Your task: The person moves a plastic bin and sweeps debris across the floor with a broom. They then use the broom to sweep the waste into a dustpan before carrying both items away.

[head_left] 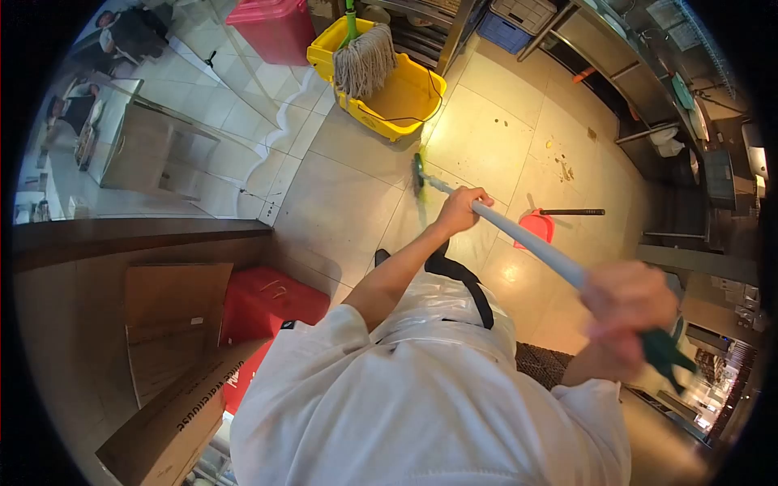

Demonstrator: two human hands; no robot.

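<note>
A broom with a grey-blue handle (539, 247) slants across the view in front of me. My left hand (460, 212) is closed around the lower part of the handle. Farther up, near the green end of the handle, my right hand (628, 309) grips it too, slightly blurred. The green broom head (418, 174) is low at the tiled floor, left of centre. A red dustpan (535, 229) with a black handle lies on the floor to the right of my left hand. Small brown debris (565, 168) is scattered on the tiles beyond the dustpan.
A yellow mop bucket (429, 87) with a grey string mop (365, 63) stands ahead. Behind it is a pink bin (274, 31). Metal counters (604, 40) line the right. Cardboard (174, 312) and a red container (271, 304) are at left. People sit beyond the glass.
</note>
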